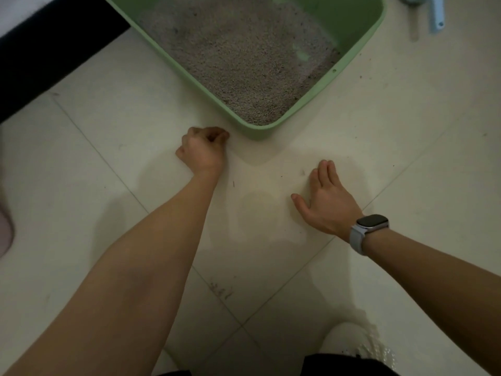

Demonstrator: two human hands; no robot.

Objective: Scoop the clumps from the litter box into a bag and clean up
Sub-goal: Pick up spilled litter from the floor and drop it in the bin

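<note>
Nearest my view, both forearms reach out over the pale tiled floor (103, 164), with a watch (372, 223) on the right wrist and what looks like a white shoe (349, 340) low at the right edge. As for each grip: my left hand (202, 151) is curled, fingertips bunched together just beside the near corner of the green litter box (311, 104), as though pinching up stray grains, though whether anything sits between the fingers I cannot tell. My right hand (325, 199) lies flat, fingers straight, pressed on the floor and holding nothing. Litter (238, 58) inside the box looks fairly even, and I can pick out no obvious clumps, though the far part is cut off by the frame. A pale blue tool, probably the scoop (436, 14), lies on the floor well apart at the top right, untouched by either hand. No bag shows anywhere. I judge that scooping is finished or nearly so and that I am in the clean-up stage. A few dark specks (221, 290) remain scattered on the tiles near me and beside the box, so gathering those, and stowing the scoop, seems to be what is left.
</note>
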